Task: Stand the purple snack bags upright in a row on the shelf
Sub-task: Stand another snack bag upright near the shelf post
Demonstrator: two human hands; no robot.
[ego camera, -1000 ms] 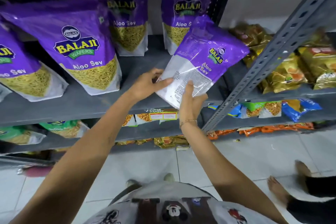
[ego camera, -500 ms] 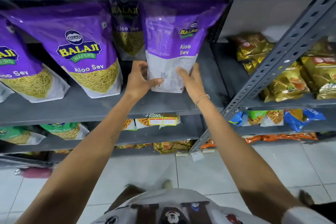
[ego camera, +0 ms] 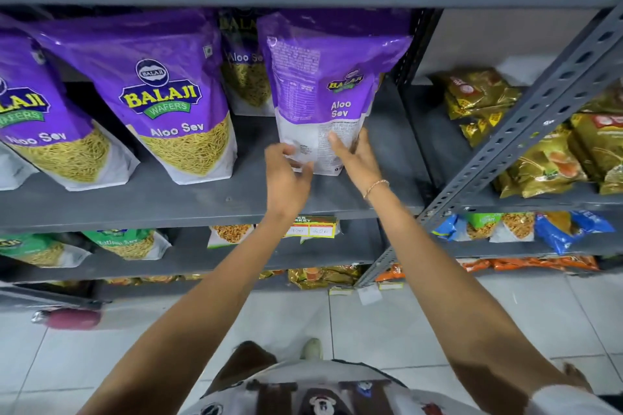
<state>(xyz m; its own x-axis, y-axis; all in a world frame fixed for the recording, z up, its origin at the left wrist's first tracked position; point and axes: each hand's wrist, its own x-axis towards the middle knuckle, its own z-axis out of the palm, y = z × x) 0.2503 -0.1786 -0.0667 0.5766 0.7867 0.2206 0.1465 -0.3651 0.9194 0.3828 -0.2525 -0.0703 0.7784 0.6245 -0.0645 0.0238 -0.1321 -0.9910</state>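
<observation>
Two hands: the left hand [ego camera: 290, 175] and the right hand [ego camera: 357, 158] both hold the bottom of one purple bag [ego camera: 332, 91].
Left hand: it is blurry, with the fingers curled on the bag's lower left corner.
Right hand: the fingers are spread flat on the white lower front of the bag, near its right side.
Where the bag is: it stands up on the grey shelf [ego camera: 202, 202], near the right end and a bit back from the front edge.
Which way it faces: the back, with small print, points to us.
Other bags: a leaning bag [ego camera: 168, 94] sits to the left and another bag [ego camera: 244, 74] stands behind, by the back edge.
Far left: one more bag [ego camera: 40, 118] leans near the left end of the shelf.
How the bag feels: I think it is light, puffy and soft, with a shiny skin that can slip.
What is inside: thin crunchy bits that can break if squeezed hard.
Where to hold: low down on both sides, near the flat bottom, with a soft touch.
What can go wrong: the tall top can tip over if the bottom is not flat.
</observation>
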